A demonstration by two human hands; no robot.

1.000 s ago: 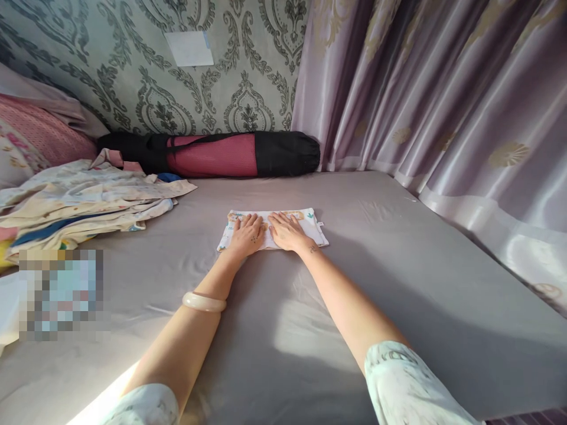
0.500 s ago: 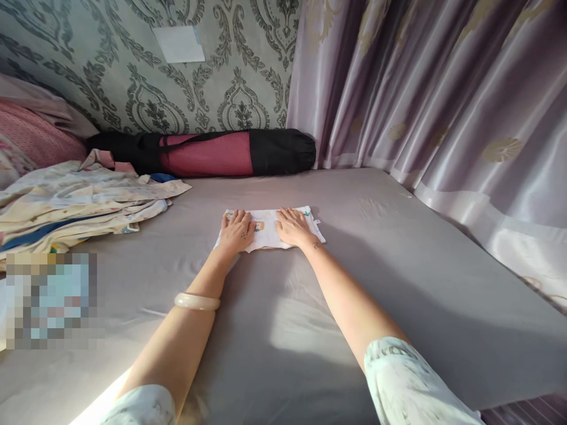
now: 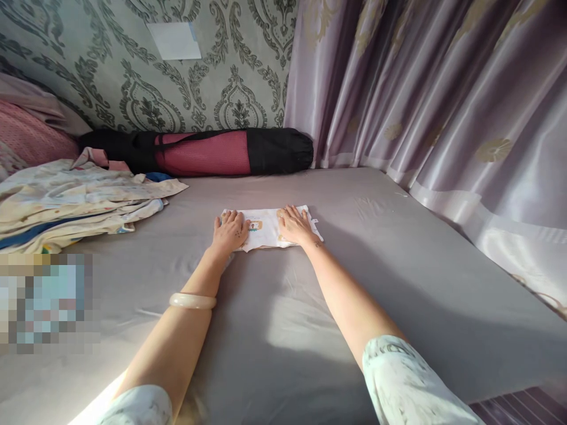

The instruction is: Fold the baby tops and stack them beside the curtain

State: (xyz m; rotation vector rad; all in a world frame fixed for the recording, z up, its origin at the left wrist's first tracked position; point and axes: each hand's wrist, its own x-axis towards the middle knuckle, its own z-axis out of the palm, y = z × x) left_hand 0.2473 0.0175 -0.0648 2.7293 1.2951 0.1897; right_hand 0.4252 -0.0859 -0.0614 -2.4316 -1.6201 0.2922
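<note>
A white printed garment [image 3: 264, 229], folded into a flat rectangle, lies on the grey bed sheet [image 3: 283, 330]. Its exact kind does not show. On its left end rests my left hand [image 3: 231, 231], palm down with the fingers stretched out. My right hand [image 3: 295, 225] lies flat on the right part of the cloth, fingers also extended. Between the two hands a small coloured print is visible. A tag-like tab sticks out at the right edge. Both palms cover parts of the fabric.
Loose clothes [image 3: 84, 198] are heaped on the left, above a blurred-out patch. Along the patterned wall lies a black and red rolled bag [image 3: 204, 153]. Satin curtains [image 3: 420, 100] hang at the right, touching the bed's edge.
My left hand has shifted slightly left over the garment, showing more of the print. My right hand stays almost in place. The view has moved a little.
</note>
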